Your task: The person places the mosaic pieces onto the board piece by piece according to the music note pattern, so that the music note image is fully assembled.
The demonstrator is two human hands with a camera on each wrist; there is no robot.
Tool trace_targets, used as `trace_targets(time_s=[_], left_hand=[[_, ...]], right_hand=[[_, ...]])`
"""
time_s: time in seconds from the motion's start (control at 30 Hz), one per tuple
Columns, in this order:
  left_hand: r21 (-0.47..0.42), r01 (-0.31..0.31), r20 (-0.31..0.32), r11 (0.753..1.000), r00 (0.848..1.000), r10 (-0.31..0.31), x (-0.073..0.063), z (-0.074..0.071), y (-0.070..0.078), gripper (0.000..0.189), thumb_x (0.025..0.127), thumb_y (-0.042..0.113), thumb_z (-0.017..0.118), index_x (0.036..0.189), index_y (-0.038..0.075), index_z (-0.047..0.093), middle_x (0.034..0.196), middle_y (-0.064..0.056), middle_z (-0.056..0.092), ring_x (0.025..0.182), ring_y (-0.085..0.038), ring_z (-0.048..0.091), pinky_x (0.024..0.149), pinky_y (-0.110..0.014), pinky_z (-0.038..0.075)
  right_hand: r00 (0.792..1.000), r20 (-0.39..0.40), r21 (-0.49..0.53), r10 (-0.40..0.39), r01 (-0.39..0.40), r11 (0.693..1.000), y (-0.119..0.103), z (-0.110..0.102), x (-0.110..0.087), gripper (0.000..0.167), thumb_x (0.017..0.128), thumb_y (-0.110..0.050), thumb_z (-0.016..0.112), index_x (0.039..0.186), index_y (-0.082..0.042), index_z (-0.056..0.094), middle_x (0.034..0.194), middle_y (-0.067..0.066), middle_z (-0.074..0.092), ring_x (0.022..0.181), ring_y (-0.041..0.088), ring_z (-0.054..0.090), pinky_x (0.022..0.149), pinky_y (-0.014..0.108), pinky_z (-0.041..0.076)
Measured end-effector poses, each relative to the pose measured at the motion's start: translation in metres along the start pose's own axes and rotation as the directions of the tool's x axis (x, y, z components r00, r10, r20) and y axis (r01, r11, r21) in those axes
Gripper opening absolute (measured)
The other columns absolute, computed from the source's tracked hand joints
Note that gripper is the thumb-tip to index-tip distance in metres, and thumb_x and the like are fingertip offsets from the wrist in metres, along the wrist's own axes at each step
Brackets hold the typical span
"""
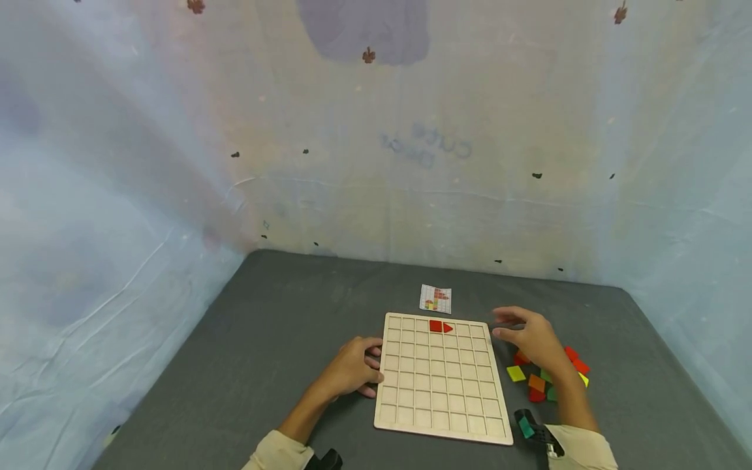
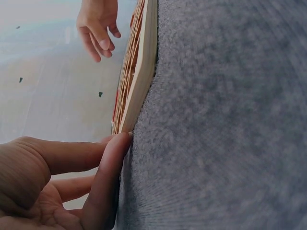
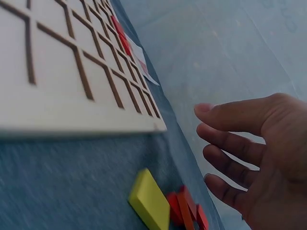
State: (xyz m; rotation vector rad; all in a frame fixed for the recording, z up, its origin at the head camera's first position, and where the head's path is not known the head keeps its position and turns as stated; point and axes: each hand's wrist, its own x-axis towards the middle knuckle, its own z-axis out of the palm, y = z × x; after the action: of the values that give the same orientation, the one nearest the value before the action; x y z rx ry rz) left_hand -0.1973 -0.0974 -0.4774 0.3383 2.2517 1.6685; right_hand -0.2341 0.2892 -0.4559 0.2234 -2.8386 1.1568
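Loose tiles (image 1: 536, 383) are lying right of the board (image 1: 443, 433), nearside of the right hand (image 1: 533, 338) (nearer one), its parted fingers empty off the board's far right corner; left hand (image 1: 348, 365), fingers spread, is touching the left edge.

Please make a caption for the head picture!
Left grip touching the board, which holds two red pieces; right grip empty.

board (image 1: 442, 367) from above — wrist views low
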Motion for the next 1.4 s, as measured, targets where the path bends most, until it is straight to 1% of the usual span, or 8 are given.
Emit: trace_targets(time_s=[0.17,0.4,0.67,0.77,0.87,1.0,1.2,1.4], left_hand=[[0.000,-0.003,0.002,1.000,1.000,0.003,0.001,-0.001,0.000,0.071,0.083,-0.013,0.077,0.149,-0.010,0.052,0.123,-0.019,0.054,0.097,-0.025,0.065,0.058,-0.038,0.067],[-0.008,0.002,0.010,1.000,1.000,-0.002,0.002,-0.001,0.000,0.071,0.083,-0.014,0.076,0.149,-0.010,0.051,0.124,-0.020,0.054,0.098,-0.025,0.066,0.059,-0.038,0.067],[-0.009,0.011,0.004,1.000,1.000,-0.011,0.001,-0.001,0.001,0.070,0.083,-0.013,0.077,0.149,-0.009,0.052,0.124,-0.019,0.054,0.097,-0.025,0.066,0.058,-0.038,0.067],[-0.009,0.010,0.000,1.000,1.000,-0.010,0.001,-0.001,0.002,0.070,0.083,-0.013,0.077,0.149,-0.008,0.052,0.124,-0.018,0.054,0.097,-0.024,0.066,0.058,-0.038,0.067],[-0.006,0.010,0.000,1.000,1.000,-0.010,0.001,-0.001,0.002,0.070,0.083,-0.013,0.077,0.149,-0.008,0.052,0.124,-0.019,0.054,0.097,-0.024,0.066,0.058,-0.038,0.067],[-0.007,0.007,0.001,1.000,1.000,-0.007,0.001,-0.001,0.002,0.070,0.083,-0.014,0.076,0.148,-0.009,0.052,0.124,-0.019,0.054,0.097,-0.024,0.065,0.057,-0.038,0.067],[-0.003,0.008,0.003,1.000,1.000,-0.008,0.001,-0.001,0.001,0.070,0.083,-0.014,0.076,0.148,-0.009,0.052,0.125,-0.019,0.055,0.097,-0.024,0.065,0.058,-0.038,0.067],[0.002,0.008,0.006,1.000,1.000,-0.008,0.000,-0.001,0.001,0.069,0.084,-0.013,0.076,0.149,-0.009,0.052,0.125,-0.020,0.055,0.097,-0.025,0.065,0.058,-0.038,0.067]], right_hand=[[0.999,-0.014,-0.001,0.030,-0.030,1.000,0.010,-0.010,-0.004,0.049,0.099,-0.020,0.077,0.142,-0.002,0.064,0.129,0.020,0.070,0.115,0.038,0.065,0.084,0.035,0.059],[0.994,0.000,-0.036,0.105,-0.105,0.994,0.021,-0.020,-0.010,0.051,0.099,-0.022,0.077,0.143,-0.001,0.063,0.128,0.022,0.070,0.113,0.037,0.065,0.087,0.042,0.060],[0.990,0.002,-0.054,0.142,-0.142,0.988,0.031,-0.027,-0.013,0.056,0.095,-0.020,0.082,0.142,0.002,0.062,0.123,0.022,0.071,0.107,0.035,0.068,0.078,0.032,0.057],[0.986,0.015,-0.053,0.168,-0.167,0.985,0.033,-0.028,-0.014,0.055,0.095,-0.017,0.081,0.142,0.004,0.061,0.119,0.020,0.071,0.101,0.031,0.068,0.076,0.032,0.057],[0.982,0.026,-0.062,0.186,-0.184,0.981,0.033,-0.029,-0.014,0.055,0.095,-0.017,0.081,0.141,0.005,0.061,0.111,0.016,0.070,0.090,0.026,0.066,0.071,0.031,0.054],[0.977,0.052,-0.077,0.209,-0.205,0.976,0.034,-0.028,-0.014,0.055,0.095,-0.021,0.081,0.140,0.005,0.061,0.104,0.010,0.067,0.082,0.022,0.061,0.068,0.032,0.050],[0.971,0.068,-0.089,0.228,-0.222,0.971,0.036,-0.027,-0.012,0.060,0.093,-0.028,0.083,0.139,0.004,0.062,0.103,0.010,0.067,0.085,0.023,0.060,0.070,0.032,0.048],[0.973,0.070,-0.110,0.221,-0.213,0.971,0.035,-0.023,-0.010,0.059,0.093,-0.028,0.083,0.139,0.003,0.063,0.109,0.012,0.068,0.090,0.024,0.060,0.073,0.030,0.049]])
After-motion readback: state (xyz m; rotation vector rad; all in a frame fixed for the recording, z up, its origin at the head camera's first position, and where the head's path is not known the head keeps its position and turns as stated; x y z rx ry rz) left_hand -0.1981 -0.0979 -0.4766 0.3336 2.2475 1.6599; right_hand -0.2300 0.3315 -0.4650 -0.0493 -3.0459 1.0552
